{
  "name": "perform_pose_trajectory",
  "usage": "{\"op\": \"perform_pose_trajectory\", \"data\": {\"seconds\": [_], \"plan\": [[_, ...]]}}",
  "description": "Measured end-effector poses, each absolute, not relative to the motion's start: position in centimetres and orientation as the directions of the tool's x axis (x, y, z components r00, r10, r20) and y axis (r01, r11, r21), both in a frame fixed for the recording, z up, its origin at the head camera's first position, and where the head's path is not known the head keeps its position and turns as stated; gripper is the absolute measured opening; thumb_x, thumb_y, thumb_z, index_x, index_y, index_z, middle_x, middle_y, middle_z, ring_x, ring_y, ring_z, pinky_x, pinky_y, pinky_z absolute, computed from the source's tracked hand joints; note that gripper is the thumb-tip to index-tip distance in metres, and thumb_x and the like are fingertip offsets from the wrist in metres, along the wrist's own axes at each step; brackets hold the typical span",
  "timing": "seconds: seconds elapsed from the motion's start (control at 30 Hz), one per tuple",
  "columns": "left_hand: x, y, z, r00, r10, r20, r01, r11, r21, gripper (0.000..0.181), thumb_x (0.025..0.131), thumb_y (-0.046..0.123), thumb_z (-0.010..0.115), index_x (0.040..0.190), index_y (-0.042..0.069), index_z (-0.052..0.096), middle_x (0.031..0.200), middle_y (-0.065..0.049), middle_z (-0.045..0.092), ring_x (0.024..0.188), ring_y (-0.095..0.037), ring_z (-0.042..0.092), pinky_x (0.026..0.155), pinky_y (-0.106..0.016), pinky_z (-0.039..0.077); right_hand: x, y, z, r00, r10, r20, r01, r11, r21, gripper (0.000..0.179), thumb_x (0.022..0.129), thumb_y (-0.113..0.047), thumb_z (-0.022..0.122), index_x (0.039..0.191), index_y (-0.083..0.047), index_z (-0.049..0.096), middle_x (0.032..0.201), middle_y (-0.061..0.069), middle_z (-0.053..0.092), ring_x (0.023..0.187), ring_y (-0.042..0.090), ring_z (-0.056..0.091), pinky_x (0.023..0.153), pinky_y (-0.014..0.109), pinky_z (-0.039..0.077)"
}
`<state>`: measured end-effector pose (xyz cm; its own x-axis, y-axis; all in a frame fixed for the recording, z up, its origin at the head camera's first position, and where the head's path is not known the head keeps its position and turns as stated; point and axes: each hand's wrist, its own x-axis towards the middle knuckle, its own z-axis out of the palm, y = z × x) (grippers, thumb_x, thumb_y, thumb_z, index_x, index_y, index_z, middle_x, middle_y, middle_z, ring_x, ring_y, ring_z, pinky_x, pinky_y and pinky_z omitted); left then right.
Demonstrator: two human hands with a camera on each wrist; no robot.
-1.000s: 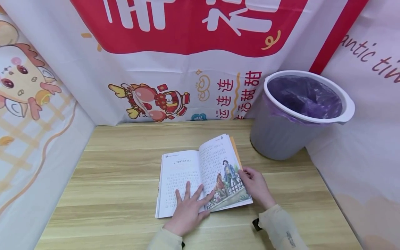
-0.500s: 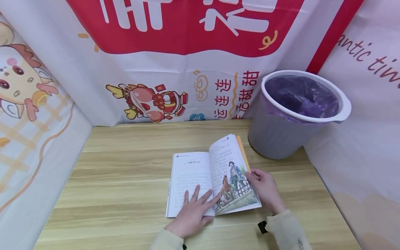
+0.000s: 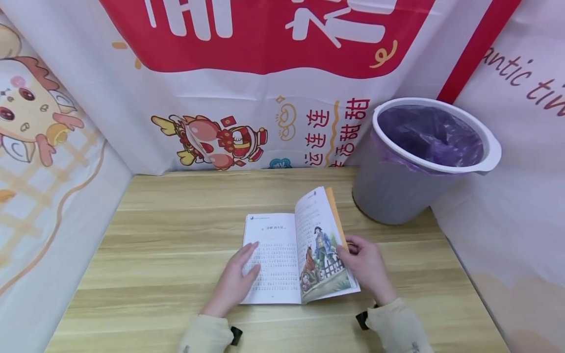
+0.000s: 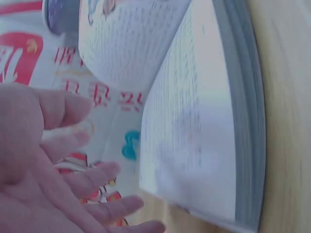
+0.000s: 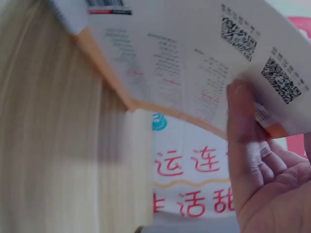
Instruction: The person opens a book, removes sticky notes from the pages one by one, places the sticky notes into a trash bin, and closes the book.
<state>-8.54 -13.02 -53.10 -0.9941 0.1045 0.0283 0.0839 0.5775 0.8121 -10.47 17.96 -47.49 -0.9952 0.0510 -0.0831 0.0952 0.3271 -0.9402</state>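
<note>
An open book (image 3: 275, 264) lies on the wooden table, printed text on its left page and a picture of a person with a horse on its right page. My left hand (image 3: 235, 280) is at the left page's outer edge, its fingers extended and nothing gripped. In the left wrist view the spread fingers of the left hand (image 4: 73, 179) appear beside the page block. My right hand (image 3: 366, 264) pinches the book's right edge, holding that side raised. In the right wrist view, the right hand (image 5: 265, 179) has a finger against a cover flap (image 5: 184, 63) with QR codes.
A grey waste bin (image 3: 393, 196) with a purple liner stands at the table's back right. Printed cloth walls (image 3: 269, 49) enclose the table (image 3: 154, 245) at the back and both sides.
My left hand has lifted off the middle of the book and moved left to the left page's edge. The right hand still holds the right side.
</note>
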Motion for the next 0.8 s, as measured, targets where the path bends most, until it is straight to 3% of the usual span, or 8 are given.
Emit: {"op": "perform_pose_trajectory", "data": {"seconds": [0.07,0.27,0.5,0.63,0.8], "plan": [[-8.9,-13.9,-53.4,-0.999,0.043,-0.034,-0.005,0.556,0.831,0.058,0.097,0.014,0.063,0.150,0.010,0.043,0.154,-0.019,0.037,0.141,-0.039,0.033,0.115,-0.055,0.025,-10.5,17.3,-47.1,-0.996,0.041,-0.078,0.087,0.316,-0.945,0.027,0.088,-0.003,0.070,0.115,0.003,0.069,0.094,0.016,0.073,0.078,0.022,0.070,0.066,0.027,0.059],[-9.4,-15.4,-53.8,-0.977,-0.065,-0.201,-0.208,0.471,0.857,0.060,0.099,0.014,0.057,0.154,0.006,0.033,0.154,-0.022,0.035,0.139,-0.042,0.035,0.111,-0.054,0.032,-10.5,15.8,-46.6,-0.997,0.016,-0.077,0.078,0.283,-0.956,0.031,0.087,0.000,0.068,0.118,0.004,0.068,0.095,0.017,0.073,0.080,0.022,0.071,0.067,0.026,0.059],[-9.7,-15.5,-54.0,-0.965,-0.070,-0.254,-0.258,0.439,0.861,0.061,0.099,0.016,0.058,0.153,0.005,0.033,0.149,-0.020,0.044,0.132,-0.038,0.046,0.108,-0.051,0.039,-10.6,14.7,-45.8,-0.994,-0.049,-0.098,0.080,0.290,-0.954,0.040,0.086,0.000,0.067,0.126,0.003,0.064,0.101,0.015,0.072,0.086,0.022,0.070,0.071,0.028,0.059],[-9.8,-15.3,-54.0,-0.961,-0.076,-0.265,-0.272,0.427,0.863,0.059,0.099,0.015,0.058,0.152,0.005,0.036,0.145,-0.019,0.049,0.127,-0.036,0.051,0.106,-0.050,0.042,-10.5,13.9,-45.3,-0.980,-0.173,-0.101,0.050,0.275,-0.960,0.053,0.084,0.004,0.062,0.136,0.004,0.055,0.113,0.019,0.069,0.096,0.025,0.068,0.077,0.030,0.058],[-10.0,-15.2,-54.2,-0.955,-0.069,-0.289,-0.292,0.399,0.869,0.053,0.101,0.018,0.054,0.150,0.003,0.038,0.145,-0.021,0.048,0.132,-0.037,0.047,0.107,-0.050,0.041,-10.2,11.9,-45.1,-0.942,-0.325,-0.081,-0.006,0.257,-0.966,0.070,0.081,0.004,0.060,0.148,0.003,0.039,0.132,0.023,0.059,0.115,0.030,0.060,0.090,0.035,0.054]]}}
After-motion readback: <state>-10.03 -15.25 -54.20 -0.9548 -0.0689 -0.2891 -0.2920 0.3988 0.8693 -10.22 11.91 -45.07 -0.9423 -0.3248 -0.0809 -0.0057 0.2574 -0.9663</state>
